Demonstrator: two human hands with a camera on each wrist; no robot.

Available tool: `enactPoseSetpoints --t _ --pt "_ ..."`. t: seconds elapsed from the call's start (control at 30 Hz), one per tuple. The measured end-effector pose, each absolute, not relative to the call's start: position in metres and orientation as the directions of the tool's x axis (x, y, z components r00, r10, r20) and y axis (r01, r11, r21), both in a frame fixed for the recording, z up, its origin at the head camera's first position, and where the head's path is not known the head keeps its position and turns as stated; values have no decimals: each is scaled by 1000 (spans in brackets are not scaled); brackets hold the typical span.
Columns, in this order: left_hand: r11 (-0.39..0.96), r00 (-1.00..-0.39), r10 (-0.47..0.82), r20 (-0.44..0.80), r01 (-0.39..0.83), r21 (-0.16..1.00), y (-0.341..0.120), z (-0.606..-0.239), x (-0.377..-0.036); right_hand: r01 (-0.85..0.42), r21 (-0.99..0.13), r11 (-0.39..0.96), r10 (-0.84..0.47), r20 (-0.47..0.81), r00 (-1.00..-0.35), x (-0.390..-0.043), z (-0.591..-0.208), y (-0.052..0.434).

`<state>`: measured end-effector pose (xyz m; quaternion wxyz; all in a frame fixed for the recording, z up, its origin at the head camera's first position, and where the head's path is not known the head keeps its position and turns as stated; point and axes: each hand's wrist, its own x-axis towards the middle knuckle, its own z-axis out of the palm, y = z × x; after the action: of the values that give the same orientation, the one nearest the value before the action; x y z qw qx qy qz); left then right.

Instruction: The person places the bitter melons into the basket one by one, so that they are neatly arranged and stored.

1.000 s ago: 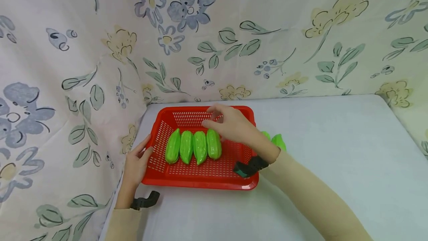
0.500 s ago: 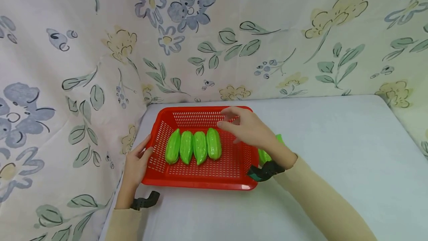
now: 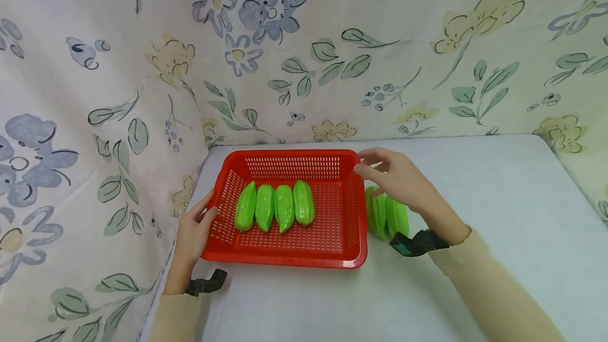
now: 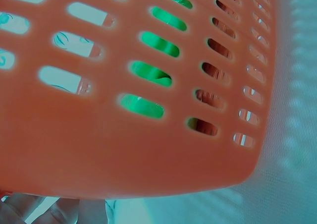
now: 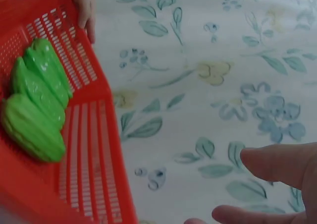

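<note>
While the left hand (image 3: 193,233) rests flat on the basket (image 3: 285,255) wall, the right hand (image 3: 399,178) hovers over two gourds (image 3: 387,216) — fingers loose, empty.

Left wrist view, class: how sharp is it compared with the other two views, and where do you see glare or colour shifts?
Left wrist view: red basket wall fills the frame, soft and washed-out, the background tinted teal. Head view: evenly lit and sharp, soft highlights on the green gourds, faint shadows. Right wrist view: right hand fingertips blurred up close, the floral cloth slightly hazy.
</note>
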<state>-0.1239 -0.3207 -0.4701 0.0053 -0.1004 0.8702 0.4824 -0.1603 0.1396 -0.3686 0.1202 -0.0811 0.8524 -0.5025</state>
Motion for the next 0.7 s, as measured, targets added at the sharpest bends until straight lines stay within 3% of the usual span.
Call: enactPoseSetpoints --t 0.4,0.7 --pt "515 -985 -154 -78 -147 845 -320 -470 -125 32 -846 532 -146 -128 -981 -148 -381 203" --pt "521 -984 -160 -82 -155 840 -320 -471 -124 68 -826 559 -113 -157 -981 -148 -401 215"
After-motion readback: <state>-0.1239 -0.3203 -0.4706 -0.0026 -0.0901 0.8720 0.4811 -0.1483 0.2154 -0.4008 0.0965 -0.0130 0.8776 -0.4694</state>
